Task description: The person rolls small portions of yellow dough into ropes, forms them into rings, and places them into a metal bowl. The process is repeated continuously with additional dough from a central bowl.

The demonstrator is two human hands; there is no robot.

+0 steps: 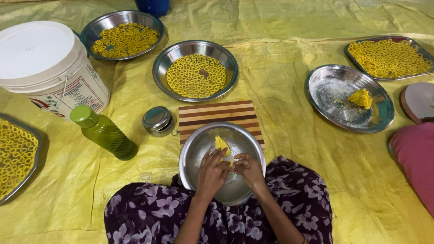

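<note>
The person sits on a yellow plastic sheet [280, 90] with a steel bowl [194, 153] tipped against the lap of a purple flowered garment [153, 212]. Both hands are down inside the bowl. The left hand [211, 171] and the right hand [247, 168] meet at the fingertips, pinching a small bit of yellow dough [227, 162] between them; the fingers are curled close, nearly shut around it. A larger lump of dough [221, 143] rests on the bowl's inner wall just above the hands.

The bowl's far rim lies on a striped wooden board [217, 113]. Just left of the board sits a small round steel tin [157, 120], and beside that a green bottle [105, 133] lying tilted. A white lidded bucket [45, 63] stands at the far left.

Beyond the board, two round steel plates [195, 73] [123, 34] are filled with small yellow dough rings. A tray of rings [16, 156] shows at the left edge and another tray [389, 57] at the far right. A steel plate [348, 97] on the right holds one dough lump [360, 97]. A pink-clad limb of another person [413, 158] enters at the right edge.
</note>
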